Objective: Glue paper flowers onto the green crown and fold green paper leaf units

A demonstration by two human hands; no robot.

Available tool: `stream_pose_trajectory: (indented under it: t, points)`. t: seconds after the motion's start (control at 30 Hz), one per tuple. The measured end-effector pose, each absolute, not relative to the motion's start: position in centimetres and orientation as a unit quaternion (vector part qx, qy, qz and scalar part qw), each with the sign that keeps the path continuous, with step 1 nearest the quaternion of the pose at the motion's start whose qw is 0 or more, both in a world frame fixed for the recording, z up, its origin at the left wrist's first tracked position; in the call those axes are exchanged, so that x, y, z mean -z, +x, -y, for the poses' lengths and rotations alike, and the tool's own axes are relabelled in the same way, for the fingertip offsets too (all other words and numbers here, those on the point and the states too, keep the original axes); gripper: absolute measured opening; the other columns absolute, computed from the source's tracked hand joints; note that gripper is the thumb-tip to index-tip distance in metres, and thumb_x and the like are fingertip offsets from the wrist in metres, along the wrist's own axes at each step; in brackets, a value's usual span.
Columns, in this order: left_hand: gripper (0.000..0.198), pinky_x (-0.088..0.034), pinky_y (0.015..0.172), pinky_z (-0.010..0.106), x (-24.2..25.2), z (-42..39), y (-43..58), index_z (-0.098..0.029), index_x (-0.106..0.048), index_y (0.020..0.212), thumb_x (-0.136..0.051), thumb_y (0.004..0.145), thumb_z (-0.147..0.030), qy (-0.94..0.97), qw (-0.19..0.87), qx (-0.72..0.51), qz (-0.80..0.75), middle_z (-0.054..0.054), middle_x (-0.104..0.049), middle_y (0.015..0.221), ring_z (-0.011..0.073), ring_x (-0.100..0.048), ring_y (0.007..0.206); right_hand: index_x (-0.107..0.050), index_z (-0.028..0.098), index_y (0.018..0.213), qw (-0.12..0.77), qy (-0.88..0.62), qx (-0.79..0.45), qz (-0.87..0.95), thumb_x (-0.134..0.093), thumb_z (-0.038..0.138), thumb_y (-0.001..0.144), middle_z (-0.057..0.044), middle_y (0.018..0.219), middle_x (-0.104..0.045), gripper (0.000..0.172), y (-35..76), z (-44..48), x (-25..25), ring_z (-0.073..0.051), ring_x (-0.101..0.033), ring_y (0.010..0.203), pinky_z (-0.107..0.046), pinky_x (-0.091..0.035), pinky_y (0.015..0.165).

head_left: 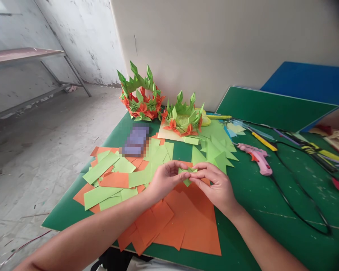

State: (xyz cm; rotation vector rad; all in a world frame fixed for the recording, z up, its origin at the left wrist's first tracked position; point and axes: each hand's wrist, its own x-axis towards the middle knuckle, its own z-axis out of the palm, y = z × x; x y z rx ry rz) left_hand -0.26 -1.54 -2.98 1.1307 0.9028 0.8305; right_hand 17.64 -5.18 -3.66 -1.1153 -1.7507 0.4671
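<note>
At far left on the green counter (73,210), loose light-green paper strips (100,168) lie scattered over orange paper pieces (114,180). Behind them, against the pale wall panel (214,49), stands a ring-shaped wreath of folded green and orange paper (139,98); just to its right rests a lower, bowl-like folded-paper wreath in the same colours (183,118). At centre, the left hand (165,180) and the right hand (217,186) meet above a large orange paper sheet (194,226); each hand's grip is closed, thumb and fingertips pinching opposite sides of a small folded light-green paper piece (188,175), which is held just above the counter between the two hands. Behind the hands lies a pile of folded light-green paper triangles (217,150). To the right lies a pink hot-glue gun (258,158), its black cord (302,210) looping across the counter. Beyond it lies a yellow-handled tool (264,142).
</note>
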Motion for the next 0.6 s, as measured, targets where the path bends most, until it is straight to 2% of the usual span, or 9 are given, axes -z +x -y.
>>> stream_pose_trajectory:
  t: [0.1,0.2,0.27,0.37,0.43,0.6]
  points:
    - [0.034,-0.043,0.066,0.025,2.9,1.3,-0.3,-0.016,-0.061,0.091,-0.077,0.071,-0.038,0.507,0.674,-0.370,-0.389,0.002,-0.062,0.083,0.0106,-0.057,0.072,-0.072,0.026,0.089,0.477,-0.456,-0.220,0.718,-0.065,0.018,0.086,-0.005,0.099,-0.064,0.011,17.8,5.3,3.5,-0.018,-0.064,0.097,-0.030,-0.054,0.084]
    - [0.031,-0.039,0.060,0.023,3.1,1.1,-0.4,-0.017,-0.057,0.089,-0.075,0.073,-0.036,0.519,0.664,-0.380,-0.380,-0.001,-0.055,0.076,0.0084,-0.050,0.065,-0.072,0.028,0.093,0.480,-0.465,-0.315,0.674,-0.063,0.024,0.087,-0.005,0.103,-0.062,0.011,17.8,5.3,3.6,-0.018,-0.062,0.100,-0.028,-0.054,0.081]
    - [0.029,-0.035,0.056,0.022,3.3,1.1,-0.5,-0.019,-0.052,0.089,-0.074,0.075,-0.033,0.533,0.645,-0.392,-0.382,-0.004,-0.049,0.071,0.0069,-0.043,0.061,-0.067,0.028,0.096,0.495,-0.467,-0.395,0.617,-0.064,0.028,0.087,-0.003,0.098,-0.061,0.009,17.6,5.2,3.7,-0.016,-0.061,0.092,-0.027,-0.054,0.078]
    - [0.028,-0.034,0.057,0.021,3.6,1.2,-0.5,-0.021,-0.047,0.092,-0.070,0.078,-0.027,0.555,0.618,-0.401,-0.385,-0.006,-0.044,0.069,0.0065,-0.038,0.060,-0.055,0.029,0.101,0.508,-0.463,-0.480,0.545,-0.067,0.030,0.084,0.002,0.084,-0.055,0.021,17.2,5.1,3.8,-0.012,-0.056,0.077,-0.025,-0.052,0.072]
    - [0.029,-0.035,0.058,0.022,3.6,1.4,-0.5,-0.022,-0.045,0.095,-0.069,0.079,-0.025,0.562,0.613,-0.398,-0.386,-0.006,-0.045,0.070,0.0070,-0.040,0.061,-0.051,0.028,0.101,0.508,-0.465,-0.496,0.530,-0.068,0.030,0.082,0.004,0.081,-0.050,0.026,16.9,5.1,3.8,-0.012,-0.053,0.073,-0.023,-0.050,0.067]
    - [0.036,-0.037,0.060,0.023,3.6,1.7,-0.4,-0.022,-0.043,0.099,-0.071,0.077,-0.028,0.546,0.633,-0.391,-0.385,-0.004,-0.054,0.076,0.0071,-0.045,0.062,-0.045,0.026,0.091,0.526,-0.483,-0.433,0.550,-0.066,0.029,0.083,0.003,0.083,-0.045,0.022,16.3,5.3,3.8,-0.010,-0.049,0.070,-0.021,-0.049,0.064]
